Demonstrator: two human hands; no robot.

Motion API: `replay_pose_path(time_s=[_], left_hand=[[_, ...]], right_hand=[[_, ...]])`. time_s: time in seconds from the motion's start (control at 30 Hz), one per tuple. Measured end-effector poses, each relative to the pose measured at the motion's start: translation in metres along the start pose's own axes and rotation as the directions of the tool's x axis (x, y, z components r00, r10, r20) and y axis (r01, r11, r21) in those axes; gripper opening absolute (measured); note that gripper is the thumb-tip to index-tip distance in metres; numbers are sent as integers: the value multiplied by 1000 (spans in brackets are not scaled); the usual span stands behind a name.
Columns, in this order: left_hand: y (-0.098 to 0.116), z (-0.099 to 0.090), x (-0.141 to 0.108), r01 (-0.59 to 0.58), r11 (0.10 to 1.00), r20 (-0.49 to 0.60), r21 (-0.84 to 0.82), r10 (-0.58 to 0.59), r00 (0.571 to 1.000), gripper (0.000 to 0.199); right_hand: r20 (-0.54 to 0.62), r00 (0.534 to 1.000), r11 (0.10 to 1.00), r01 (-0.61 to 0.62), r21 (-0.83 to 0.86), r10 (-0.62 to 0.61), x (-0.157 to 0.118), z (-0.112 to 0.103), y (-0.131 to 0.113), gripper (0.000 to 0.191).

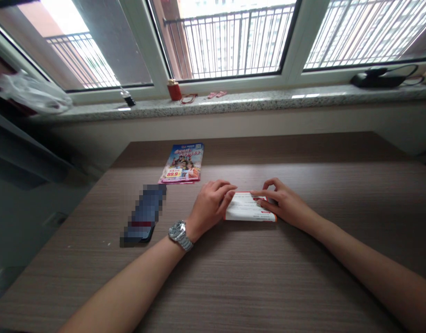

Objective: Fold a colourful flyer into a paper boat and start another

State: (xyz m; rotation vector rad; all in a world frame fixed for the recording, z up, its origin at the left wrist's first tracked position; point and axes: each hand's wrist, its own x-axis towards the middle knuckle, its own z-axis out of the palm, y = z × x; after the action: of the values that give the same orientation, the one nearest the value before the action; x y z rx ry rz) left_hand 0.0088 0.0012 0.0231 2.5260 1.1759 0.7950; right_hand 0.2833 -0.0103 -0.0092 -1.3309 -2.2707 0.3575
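A flat white box (246, 208) with red edges lies on the brown wooden table (240, 277). My left hand (211, 202), with a silver watch on its wrist, touches the box's left side; its fingers are bent and close together. On the right side of the box rests my right hand (280, 200), with its fingers apart, the tips on the top face near the right edge. Both hands hold the box between them, flat on the table.
A dark, pixelated phone (143, 215) lies left of my left hand. Behind it are colourful flyers (184, 162). On the granite sill (254, 101) stand a red lighter-like item (174, 90), a plastic bag (33, 92) and a black device (379, 78).
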Motion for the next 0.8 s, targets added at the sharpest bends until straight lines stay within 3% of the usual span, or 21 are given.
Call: replay_pose_path(time_s=[0.13,0.27,0.8], left_hand=[[15,-6,-7,-201,976,165,85,185,969,40],[23,-5,-13,-256,960,262,114,220,940,50],[19,3,-19,-232,962,316,142,178,932,43]], right_hand=[[-2,1000,1000,5,-6,-5,-1,0,0,29],[-5,1000,1000,7,-10,-7,-1,1,0,29],[-11,1000,1000,12,1,-12,-1,2,2,29]])
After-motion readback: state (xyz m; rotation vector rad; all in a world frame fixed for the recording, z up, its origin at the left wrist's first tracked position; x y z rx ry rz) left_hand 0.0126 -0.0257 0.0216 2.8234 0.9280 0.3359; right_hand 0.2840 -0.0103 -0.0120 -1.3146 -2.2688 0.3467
